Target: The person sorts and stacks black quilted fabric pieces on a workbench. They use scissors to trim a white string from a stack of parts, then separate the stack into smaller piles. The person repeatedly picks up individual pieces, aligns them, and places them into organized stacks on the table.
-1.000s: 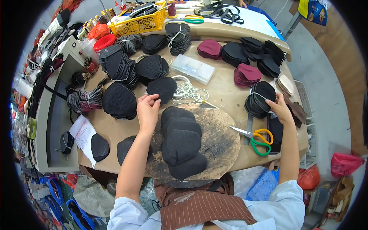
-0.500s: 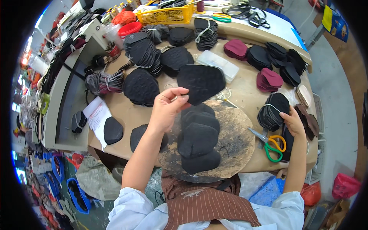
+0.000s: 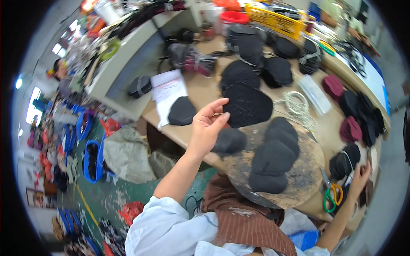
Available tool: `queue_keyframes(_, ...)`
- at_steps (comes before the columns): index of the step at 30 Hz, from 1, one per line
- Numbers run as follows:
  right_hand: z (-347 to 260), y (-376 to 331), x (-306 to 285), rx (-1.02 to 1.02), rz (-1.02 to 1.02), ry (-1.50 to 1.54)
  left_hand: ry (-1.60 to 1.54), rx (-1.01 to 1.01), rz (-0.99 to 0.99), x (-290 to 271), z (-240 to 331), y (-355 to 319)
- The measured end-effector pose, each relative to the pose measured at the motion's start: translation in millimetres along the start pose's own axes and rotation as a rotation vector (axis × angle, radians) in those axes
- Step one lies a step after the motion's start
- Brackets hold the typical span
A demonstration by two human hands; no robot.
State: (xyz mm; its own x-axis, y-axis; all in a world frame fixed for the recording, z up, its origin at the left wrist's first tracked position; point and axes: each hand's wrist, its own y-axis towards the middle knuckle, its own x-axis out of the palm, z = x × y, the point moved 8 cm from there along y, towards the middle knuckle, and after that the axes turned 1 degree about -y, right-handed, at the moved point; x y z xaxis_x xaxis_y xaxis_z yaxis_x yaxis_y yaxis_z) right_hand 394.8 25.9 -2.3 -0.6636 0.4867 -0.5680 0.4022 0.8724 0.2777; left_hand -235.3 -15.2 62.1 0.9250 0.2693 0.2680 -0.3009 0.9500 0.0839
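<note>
Between the thumb and fingers of my left hand (image 3: 209,126) is the edge of a dark, rounded fabric piece (image 3: 248,105) with faint light marks. It overlaps a stack of similar black pieces (image 3: 239,73) behind it in the picture. Below and to the right, several black pieces (image 3: 275,155) lie overlapping on a round wooden board (image 3: 309,170). My right hand (image 3: 361,177) is at the right edge of the table, fingers apart, beside a tied bundle of black pieces (image 3: 341,164). Scissors with orange and green handles (image 3: 331,194) lie just left of it.
One black piece (image 3: 182,112) rests on a white paper sheet (image 3: 168,87). Pale cord loops (image 3: 294,104) and a clear plastic box (image 3: 315,96) lie beyond the board. Maroon stacks (image 3: 333,87), a yellow basket (image 3: 273,20) and a red tub (image 3: 234,18) stand farther back.
My view has swung left, so the table sits farther right. My left hand has carried the piece toward the stack on its left. My right hand has come off the tied bundle.
</note>
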Motion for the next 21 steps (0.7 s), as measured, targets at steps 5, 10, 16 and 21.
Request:
queue_keyframes(5, -40, -42, -5, -0.103, 0.05, 0.066, -0.147, 0.008, 0.463, -166, -14, -20)
queue_keyframes(10, -59, -70, 11, -0.139, -0.02, 0.112, -0.345, -0.049, 0.658, -265, -27, -32)
queue_keyframes(16, -62, -92, 25, -0.058, -0.077, 0.125, -0.259, 0.09, 0.699, -296, -14, -7)
queue_keyframes(21, -67, -109, 20, -0.055, -0.058, 0.143, -0.258, 0.108, 0.689, -308, -24, 21)
